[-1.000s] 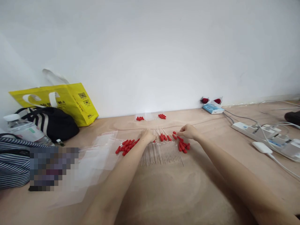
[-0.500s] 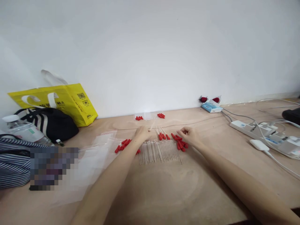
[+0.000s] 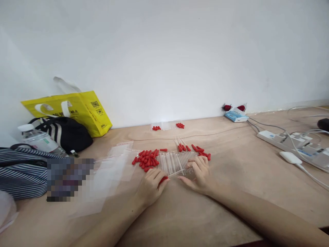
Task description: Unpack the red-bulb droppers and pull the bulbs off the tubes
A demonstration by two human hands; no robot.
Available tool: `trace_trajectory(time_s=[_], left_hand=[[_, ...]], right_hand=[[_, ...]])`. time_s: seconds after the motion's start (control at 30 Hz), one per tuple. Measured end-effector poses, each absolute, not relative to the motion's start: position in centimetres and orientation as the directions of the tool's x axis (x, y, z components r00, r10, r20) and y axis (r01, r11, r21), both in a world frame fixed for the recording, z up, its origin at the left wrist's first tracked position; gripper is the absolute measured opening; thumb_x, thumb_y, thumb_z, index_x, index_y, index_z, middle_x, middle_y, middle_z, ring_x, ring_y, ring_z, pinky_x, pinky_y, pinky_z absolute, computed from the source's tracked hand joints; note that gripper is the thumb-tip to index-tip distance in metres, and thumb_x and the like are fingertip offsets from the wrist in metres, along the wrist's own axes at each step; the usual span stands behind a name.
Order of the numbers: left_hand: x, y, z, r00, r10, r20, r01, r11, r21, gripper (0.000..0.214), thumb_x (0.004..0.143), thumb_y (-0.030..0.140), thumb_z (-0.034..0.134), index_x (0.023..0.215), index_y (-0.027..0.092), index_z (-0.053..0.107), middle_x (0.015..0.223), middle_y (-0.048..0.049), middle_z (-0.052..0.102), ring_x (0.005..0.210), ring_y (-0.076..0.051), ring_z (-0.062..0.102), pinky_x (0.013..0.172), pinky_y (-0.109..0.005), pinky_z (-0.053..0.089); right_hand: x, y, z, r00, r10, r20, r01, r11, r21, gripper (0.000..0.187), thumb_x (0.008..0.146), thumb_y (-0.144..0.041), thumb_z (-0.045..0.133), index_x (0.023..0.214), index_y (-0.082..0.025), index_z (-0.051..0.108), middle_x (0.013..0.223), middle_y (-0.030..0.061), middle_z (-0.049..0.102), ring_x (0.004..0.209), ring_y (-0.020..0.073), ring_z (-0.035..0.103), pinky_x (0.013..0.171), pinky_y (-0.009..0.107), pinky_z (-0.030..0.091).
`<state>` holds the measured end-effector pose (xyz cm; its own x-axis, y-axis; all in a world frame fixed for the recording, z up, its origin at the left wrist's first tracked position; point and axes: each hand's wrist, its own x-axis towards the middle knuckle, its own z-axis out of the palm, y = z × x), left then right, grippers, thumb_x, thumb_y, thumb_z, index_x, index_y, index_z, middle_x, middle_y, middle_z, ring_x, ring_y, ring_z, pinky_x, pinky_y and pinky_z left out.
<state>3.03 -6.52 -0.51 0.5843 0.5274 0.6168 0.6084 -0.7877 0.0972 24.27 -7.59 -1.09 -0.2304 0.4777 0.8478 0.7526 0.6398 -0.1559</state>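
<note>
My left hand (image 3: 152,187) is closed around a red rubber bulb (image 3: 162,179), at the near side of a row of glass tubes (image 3: 172,162). A thin glass dropper tube (image 3: 176,173) slants from that bulb towards my right hand (image 3: 199,175); how far it sits inside the bulb cannot be made out. My right hand has its thumb and fingers apart, over the right end of the row. A heap of red bulbs (image 3: 147,158) lies left of the row, and a smaller group (image 3: 203,153) lies behind my right hand. Several droppers with red bulbs (image 3: 182,148) lie beyond the row.
Clear bags with red bulbs (image 3: 164,126) lie near the wall. Flat plastic bags (image 3: 113,175) are on the left, beside a striped bag (image 3: 23,175), a bottle (image 3: 38,139) and a yellow bag (image 3: 87,113). A power strip (image 3: 290,145) with cables stands right.
Both hands have come nearer to me, from beyond the row to its near side. My left hand now grips a red bulb at a tube; my right hand has left the right-hand bulbs and spread its fingers.
</note>
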Motion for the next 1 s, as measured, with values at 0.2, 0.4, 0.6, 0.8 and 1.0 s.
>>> trace_trajectory(time_s=[0.2,0.4,0.6,0.8,1.0], left_hand=[[3.3,-6.38,-0.51,0.604,0.468,0.645,0.562,-0.824,0.072,0.013,0.084,0.023,0.046,0.075,0.017,0.054,0.069,-0.0016,0.058,0.065,-0.014,0.05,0.064,-0.028,0.038],[3.22,-6.46,-0.4,0.597,0.437,0.673,0.528,-0.846,0.081,0.014,0.084,0.024,0.048,0.074,0.018,0.056,0.066,0.0002,0.059,0.064,-0.013,0.049,0.07,-0.03,0.035],[2.96,-6.9,-0.56,0.599,0.431,0.675,0.529,-0.846,0.071,0.028,0.087,0.028,0.042,0.064,0.017,0.053,0.057,0.0012,0.055,0.058,-0.012,0.046,0.069,-0.031,0.034],[2.82,-7.1,-0.35,0.615,0.421,0.666,0.517,-0.854,0.063,0.029,0.087,0.027,0.042,0.062,0.017,0.052,0.055,0.0014,0.053,0.058,-0.012,0.046,0.068,-0.031,0.033],[2.84,-7.24,-0.2,0.627,0.427,0.651,0.503,-0.861,0.08,0.026,0.086,0.02,0.041,0.063,0.017,0.053,0.056,0.0014,0.054,0.06,-0.012,0.048,0.068,-0.032,0.033]], right_hand=[[23.45,-7.11,-1.65,-0.445,0.44,0.779,0.688,0.726,-0.017,0.013,0.082,-0.029,0.052,0.091,-0.024,0.061,0.07,-0.0023,0.062,0.077,0.0136,0.05,0.09,0.041,0.017],[23.4,-7.11,-2.02,-0.487,0.448,0.75,0.648,0.761,-0.034,0.016,0.083,-0.026,0.047,0.077,-0.021,0.061,0.055,-0.0036,0.054,0.064,0.0109,0.044,0.086,0.038,0.02],[23.8,-7.46,-1.92,-0.484,0.425,0.765,0.608,0.792,-0.055,0.015,0.082,-0.025,0.048,0.075,-0.021,0.061,0.051,-0.0048,0.051,0.064,0.0108,0.043,0.086,0.039,0.019],[23.88,-7.67,-1.98,-0.499,0.401,0.768,0.596,0.803,-0.032,0.013,0.081,-0.025,0.049,0.076,-0.021,0.06,0.051,-0.0047,0.051,0.064,0.011,0.043,0.085,0.039,0.02],[23.77,-7.77,-1.97,-0.484,0.39,0.783,0.586,0.809,-0.042,0.012,0.08,-0.024,0.049,0.075,-0.02,0.059,0.05,-0.0047,0.05,0.063,0.0112,0.042,0.084,0.039,0.021]])
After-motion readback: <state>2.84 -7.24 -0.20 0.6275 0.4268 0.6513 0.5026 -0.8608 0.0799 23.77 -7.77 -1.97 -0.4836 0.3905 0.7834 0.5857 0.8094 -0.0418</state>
